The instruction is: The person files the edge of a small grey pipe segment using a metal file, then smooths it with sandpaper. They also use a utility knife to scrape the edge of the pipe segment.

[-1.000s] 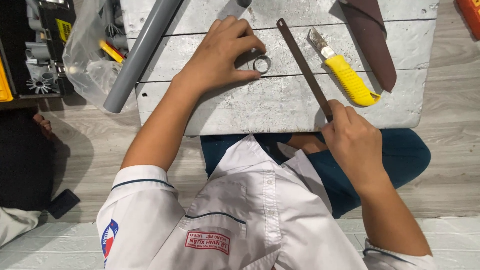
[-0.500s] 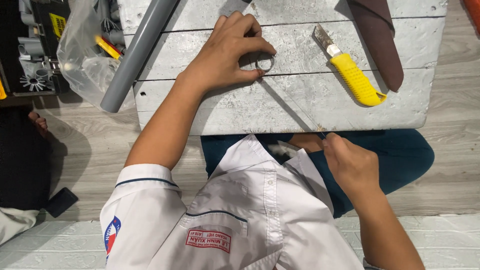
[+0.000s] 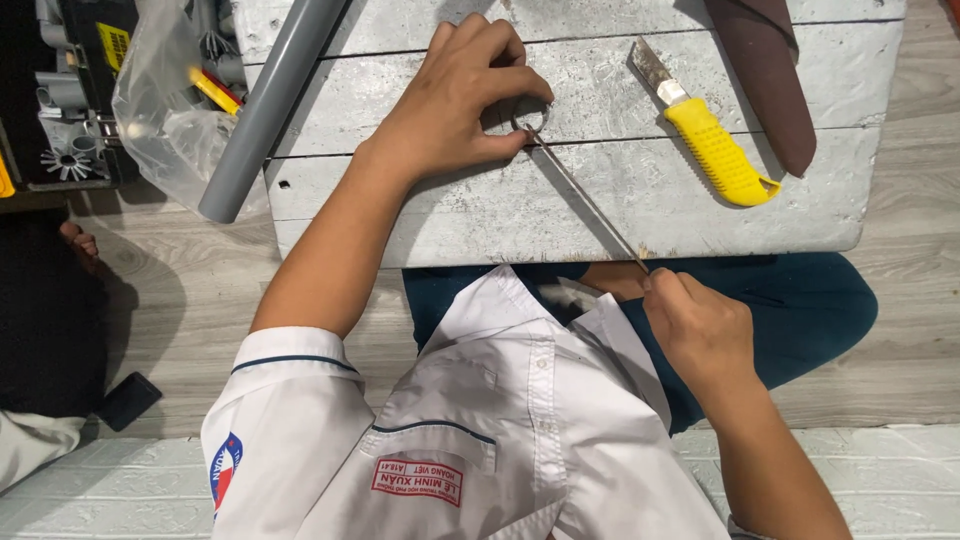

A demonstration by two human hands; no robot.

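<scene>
The left hand (image 3: 455,100) reaches forward, fingers pinched around a small ring (image 3: 531,119) on the white board (image 3: 450,215). The right hand (image 3: 700,335), drawn back by the lap, grips a thin blade (image 3: 590,200) slanting to the ring.

Small grey ring (image 3: 531,117) upright on board, thin blade (image 3: 590,205) against it.

we read this as an informal floor-level workshop: a whitewashed plank board (image 3: 560,215) on wood-look flooring, grey plastic pipe (image 3: 270,105) upper left, yellow utility knife (image 3: 710,150) upper right, bagged fittings (image 3: 170,90) at left edge.
</scene>
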